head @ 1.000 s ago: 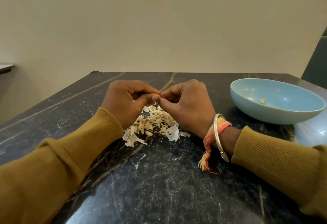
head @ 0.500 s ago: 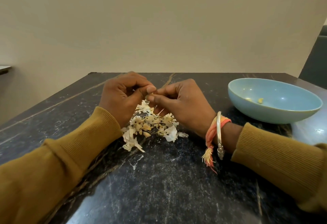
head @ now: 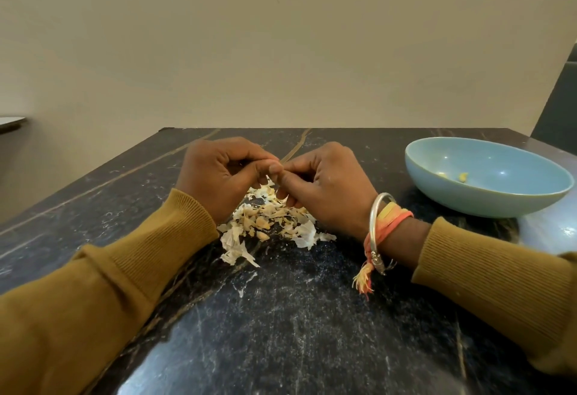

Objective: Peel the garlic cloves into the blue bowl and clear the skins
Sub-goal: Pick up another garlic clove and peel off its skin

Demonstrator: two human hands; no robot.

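We are holding left hand (head: 218, 173) and right hand (head: 332, 187) together, fingertips (head: 275, 169) curled; what they pinch is hidden. Papery white garlic skins (head: 268, 227) are lying beneath on the black veined marble table (head: 296, 332), round pale-blue ceramic bowl (head: 487, 199) at right, beige wall (head: 281, 45) behind.

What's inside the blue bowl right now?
The blue bowl holds two small yellowish pieces, likely garlic, near its bottom. Its near wall hides the nearest part of the inside.
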